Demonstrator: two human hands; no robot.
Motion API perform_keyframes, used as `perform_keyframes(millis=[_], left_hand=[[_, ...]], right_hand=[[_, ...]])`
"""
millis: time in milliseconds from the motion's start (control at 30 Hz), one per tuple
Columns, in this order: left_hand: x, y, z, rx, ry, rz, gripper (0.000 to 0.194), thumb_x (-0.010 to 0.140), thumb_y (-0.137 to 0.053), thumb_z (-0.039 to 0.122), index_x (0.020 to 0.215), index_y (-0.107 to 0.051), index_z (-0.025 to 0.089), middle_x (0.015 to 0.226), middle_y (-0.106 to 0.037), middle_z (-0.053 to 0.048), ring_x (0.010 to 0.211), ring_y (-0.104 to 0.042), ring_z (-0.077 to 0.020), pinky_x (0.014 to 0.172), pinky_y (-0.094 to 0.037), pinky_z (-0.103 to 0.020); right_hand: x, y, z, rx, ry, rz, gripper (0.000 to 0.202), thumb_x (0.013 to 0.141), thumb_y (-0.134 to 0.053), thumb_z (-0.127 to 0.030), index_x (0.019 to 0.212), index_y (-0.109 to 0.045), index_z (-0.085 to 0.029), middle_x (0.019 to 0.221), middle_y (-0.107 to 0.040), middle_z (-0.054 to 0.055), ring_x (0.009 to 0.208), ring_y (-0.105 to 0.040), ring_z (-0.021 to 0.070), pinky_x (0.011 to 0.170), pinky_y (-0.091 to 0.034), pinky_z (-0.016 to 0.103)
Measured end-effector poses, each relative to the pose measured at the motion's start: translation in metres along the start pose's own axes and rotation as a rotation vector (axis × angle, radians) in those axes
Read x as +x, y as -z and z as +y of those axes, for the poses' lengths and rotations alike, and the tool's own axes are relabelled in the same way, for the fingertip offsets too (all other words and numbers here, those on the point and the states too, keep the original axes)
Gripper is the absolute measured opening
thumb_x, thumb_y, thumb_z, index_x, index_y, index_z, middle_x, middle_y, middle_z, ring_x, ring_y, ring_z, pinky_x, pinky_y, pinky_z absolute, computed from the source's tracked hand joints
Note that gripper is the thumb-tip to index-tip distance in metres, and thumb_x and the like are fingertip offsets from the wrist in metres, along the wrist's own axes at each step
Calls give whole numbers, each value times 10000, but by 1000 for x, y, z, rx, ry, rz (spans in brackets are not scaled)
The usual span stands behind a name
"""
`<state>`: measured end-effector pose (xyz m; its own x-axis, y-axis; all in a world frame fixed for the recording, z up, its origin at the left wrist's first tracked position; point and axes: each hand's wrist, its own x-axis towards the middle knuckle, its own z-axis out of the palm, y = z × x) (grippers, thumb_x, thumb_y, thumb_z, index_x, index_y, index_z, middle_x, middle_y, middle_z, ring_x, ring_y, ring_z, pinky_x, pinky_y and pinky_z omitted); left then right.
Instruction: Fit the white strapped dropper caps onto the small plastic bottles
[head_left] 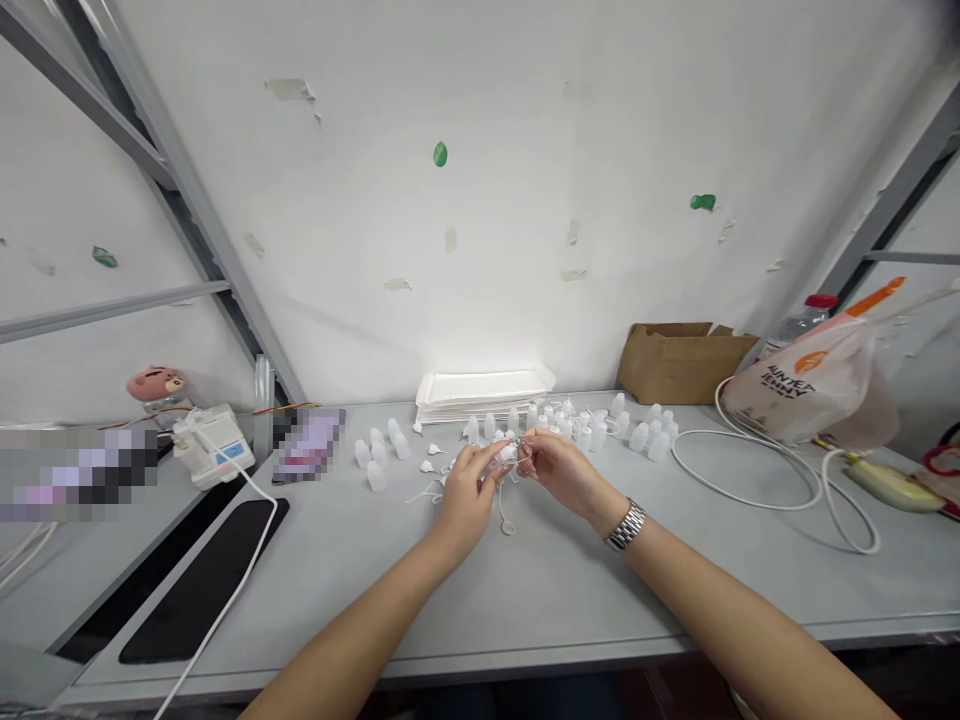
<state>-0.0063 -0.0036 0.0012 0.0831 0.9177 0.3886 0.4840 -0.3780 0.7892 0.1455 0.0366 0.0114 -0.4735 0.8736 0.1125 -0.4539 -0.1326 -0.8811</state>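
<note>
My left hand [469, 490] and my right hand [559, 465] meet over the grey table [570, 590], both pinching one small translucent white dropper bottle [506, 455] between the fingertips. A thin white loop [506, 520] hangs below it onto the table. My right wrist wears a metal watch [626, 525]. Several more small white bottles [592, 425] stand just beyond my hands, and a few others [379, 455] stand to the left. Small white caps [429, 465] lie near my left hand.
A stack of white trays [480, 392] leans at the wall. A cardboard box [679, 362], a plastic bag [814, 385] and a coiled white cable [757, 480] sit to the right. A black pad [202, 580], a white device [214, 445] and a phone [311, 445] are left.
</note>
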Motion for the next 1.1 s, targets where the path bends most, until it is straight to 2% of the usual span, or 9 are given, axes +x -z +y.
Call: perform_keyframes(millis=[267, 567, 1100], left_hand=[[-1, 0, 2, 34, 5, -4, 326, 855, -421, 228, 1149, -554, 278, 834, -489, -23, 682, -491, -132, 665, -433, -270], [-2, -1, -1, 14, 2, 2, 317, 870, -401, 254, 1161, -527, 264, 917, -507, -38, 807, -516, -152, 747, -431, -298], [-1, -2, -1, 19, -16, 5, 309, 864, -412, 228, 1144, -537, 266, 917, -515, -40, 814, -529, -155, 731, -446, -299]], right_hand=[[-2, -4, 0, -28, 23, 14, 188, 758, -557, -238, 586, -512, -179, 542, -492, -29, 498, -407, 94, 564, -316, 273], [-1, -4, 0, -7, 35, 54, 208, 772, -512, -233, 572, -495, -178, 497, -464, -32, 486, -391, 98, 562, -316, 263], [-2, -6, 1, -10, 20, 32, 191, 772, -491, -206, 583, -472, -182, 505, -482, -31, 487, -401, 103, 563, -312, 270]])
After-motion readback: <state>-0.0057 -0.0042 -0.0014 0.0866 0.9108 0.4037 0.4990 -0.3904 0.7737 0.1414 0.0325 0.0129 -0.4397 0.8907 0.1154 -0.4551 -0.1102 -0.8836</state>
